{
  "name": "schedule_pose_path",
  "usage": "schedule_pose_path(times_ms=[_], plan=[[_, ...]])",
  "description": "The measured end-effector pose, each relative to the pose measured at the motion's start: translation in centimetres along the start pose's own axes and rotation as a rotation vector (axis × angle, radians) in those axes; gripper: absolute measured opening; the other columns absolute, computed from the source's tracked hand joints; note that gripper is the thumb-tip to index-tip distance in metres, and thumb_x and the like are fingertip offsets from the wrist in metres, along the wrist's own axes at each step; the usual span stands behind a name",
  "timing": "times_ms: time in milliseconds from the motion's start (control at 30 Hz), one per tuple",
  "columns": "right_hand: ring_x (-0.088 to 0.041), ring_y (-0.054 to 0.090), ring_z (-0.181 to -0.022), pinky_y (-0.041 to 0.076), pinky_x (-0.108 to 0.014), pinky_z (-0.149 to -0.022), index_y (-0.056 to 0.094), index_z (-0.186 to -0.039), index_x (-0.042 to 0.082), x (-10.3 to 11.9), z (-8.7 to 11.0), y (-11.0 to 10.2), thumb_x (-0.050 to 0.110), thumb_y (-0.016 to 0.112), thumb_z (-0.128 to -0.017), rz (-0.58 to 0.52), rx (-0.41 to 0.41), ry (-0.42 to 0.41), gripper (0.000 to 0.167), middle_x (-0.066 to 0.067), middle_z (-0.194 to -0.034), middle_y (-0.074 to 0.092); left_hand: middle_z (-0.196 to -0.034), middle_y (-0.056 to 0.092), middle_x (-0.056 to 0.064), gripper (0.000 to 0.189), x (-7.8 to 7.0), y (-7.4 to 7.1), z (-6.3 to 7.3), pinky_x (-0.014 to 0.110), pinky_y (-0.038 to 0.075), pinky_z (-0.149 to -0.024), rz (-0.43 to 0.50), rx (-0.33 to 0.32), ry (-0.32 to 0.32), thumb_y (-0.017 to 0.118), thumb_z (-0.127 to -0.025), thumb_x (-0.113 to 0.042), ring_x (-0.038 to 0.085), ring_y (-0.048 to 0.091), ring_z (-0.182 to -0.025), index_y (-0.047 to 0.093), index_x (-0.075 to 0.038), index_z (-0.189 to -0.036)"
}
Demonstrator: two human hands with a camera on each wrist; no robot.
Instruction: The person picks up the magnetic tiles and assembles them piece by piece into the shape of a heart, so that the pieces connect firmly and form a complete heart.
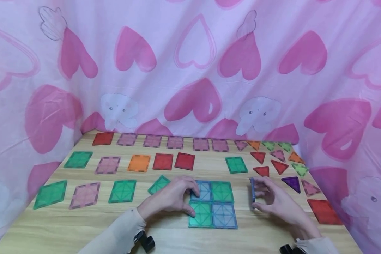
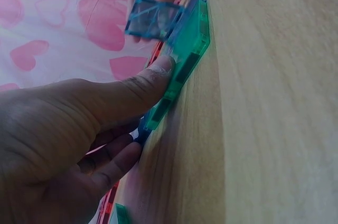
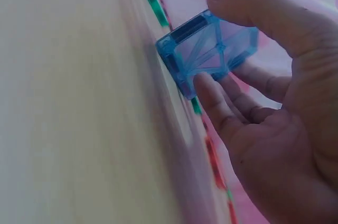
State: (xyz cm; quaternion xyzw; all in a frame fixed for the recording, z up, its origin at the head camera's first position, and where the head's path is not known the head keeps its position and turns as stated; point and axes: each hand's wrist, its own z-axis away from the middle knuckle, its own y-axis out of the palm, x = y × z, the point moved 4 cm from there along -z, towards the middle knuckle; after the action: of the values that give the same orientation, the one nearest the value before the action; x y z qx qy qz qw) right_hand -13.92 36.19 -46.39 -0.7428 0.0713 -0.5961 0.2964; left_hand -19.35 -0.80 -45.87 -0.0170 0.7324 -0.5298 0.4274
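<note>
Four square magnetic tiles lie together in a two-by-two block, blue and green alternating. My left hand (image 1: 174,197) rests at the block's left side, its thumb on the near green tile (image 1: 204,217) and its fingers at the far blue tile (image 1: 204,189). Right of the block, my right hand (image 1: 274,197) holds another blue tile (image 3: 208,47) on edge between thumb and fingers, close over the table. The left wrist view also shows this held blue tile (image 2: 153,18), beyond the green one.
Rows of loose tiles cover the wooden table (image 1: 165,240): red, pink, orange and green squares at the back and left, several small triangles at the right. A green tile (image 1: 159,184) lies beside my left hand. A pink heart-patterned curtain (image 1: 190,77) closes the back and sides.
</note>
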Motion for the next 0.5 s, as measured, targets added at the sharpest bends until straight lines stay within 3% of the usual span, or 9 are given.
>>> schedule_pose_path(times_ms=[67, 167, 333, 500], plan=[[-0.02, 0.071, -0.119, 0.061, -0.025, -0.098, 0.043, -0.161, 0.0, -0.2, -1.1, 0.8, 0.001, 0.089, -0.092, -0.112, 0.037, 0.011, 0.083, -0.031, -0.149, 0.055, -0.122, 0.072, -0.014, 0.049, 0.0, 0.1, 0.0, 0.025, 0.056, -0.104, -0.002, -0.002, 0.002, 0.106, -0.075, -0.04, 0.005, 0.061, -0.119, 0.082, -0.022, -0.114], [-0.024, 0.068, -0.127, 0.061, -0.027, -0.1, 0.039, -0.164, -0.001, -0.3, -2.5, 1.8, -0.002, 0.086, -0.094, -0.198, 0.069, 0.009, 0.084, -0.033, -0.156, 0.05, -0.123, 0.072, -0.014, 0.049, 0.0, 0.1, 0.0, 0.025, 0.056, -0.104, 0.003, -0.003, 0.0, 0.106, -0.075, -0.039, 0.006, 0.061, -0.12, 0.082, -0.021, -0.113], [-0.028, 0.06, -0.139, 0.059, -0.026, -0.104, 0.034, -0.168, 0.0, -0.2, -4.0, 3.0, -0.003, 0.08, -0.099, -0.22, 0.095, -0.064, 0.083, -0.034, -0.161, 0.048, -0.123, 0.071, -0.015, 0.048, 0.0, 0.1, 0.0, 0.025, 0.056, -0.104, 0.009, 0.003, -0.013, 0.106, -0.075, -0.04, 0.005, 0.061, -0.119, 0.082, -0.023, -0.114], [-0.017, 0.059, -0.14, 0.056, -0.023, -0.107, 0.032, -0.172, 0.005, -0.1, -4.3, 3.7, 0.0, 0.077, -0.103, -0.229, 0.125, -0.037, 0.083, -0.031, -0.164, 0.047, -0.122, 0.071, -0.015, 0.048, 0.0, -0.1, 0.0, 0.025, 0.056, -0.104, 0.011, 0.006, -0.015, 0.106, -0.075, -0.039, 0.005, 0.061, -0.119, 0.082, -0.022, -0.112]])
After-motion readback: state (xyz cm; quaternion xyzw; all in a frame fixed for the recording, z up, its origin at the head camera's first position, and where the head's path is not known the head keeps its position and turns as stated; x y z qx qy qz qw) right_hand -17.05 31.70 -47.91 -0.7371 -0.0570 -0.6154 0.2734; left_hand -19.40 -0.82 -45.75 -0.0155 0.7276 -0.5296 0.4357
